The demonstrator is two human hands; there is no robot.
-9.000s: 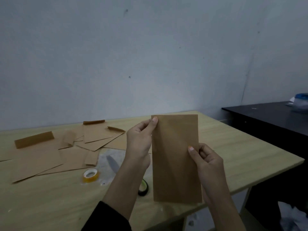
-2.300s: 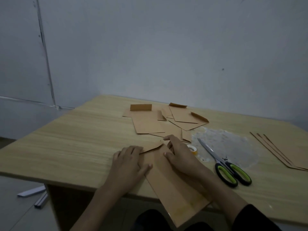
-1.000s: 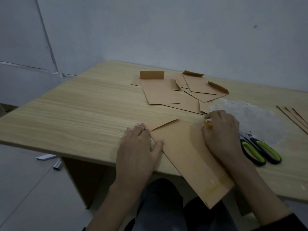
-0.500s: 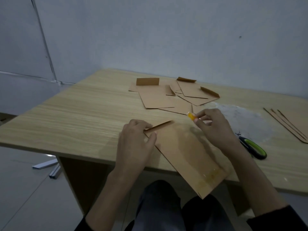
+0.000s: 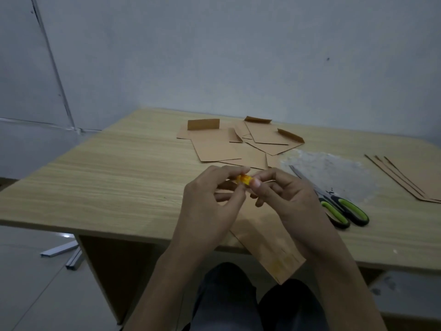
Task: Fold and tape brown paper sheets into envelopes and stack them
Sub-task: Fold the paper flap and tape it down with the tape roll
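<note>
Our left hand (image 5: 207,201) and right hand (image 5: 286,197) both pinch the small yellow tape roll (image 5: 243,179) above a flat brown paper envelope (image 5: 269,249) overhanging the near edge of the wood-grain desk (image 5: 107,182).

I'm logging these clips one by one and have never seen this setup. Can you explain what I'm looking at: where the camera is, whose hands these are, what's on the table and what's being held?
There is no machine here. A person works with bare hands, and the single picture comes from a camera worn on their head, looking forward and down. The left hand and right hand meet above a wooden table, both pinching a small yellow tape roll at their fingertips. Under them lies a folded brown paper sheet that hangs over the near table edge. Farther back is a loose pile of folded paper pieces. To the right are scissors with green-and-black handles, partly on a clear plastic sheet. At the far right is a stack of flat brown paper.
</note>
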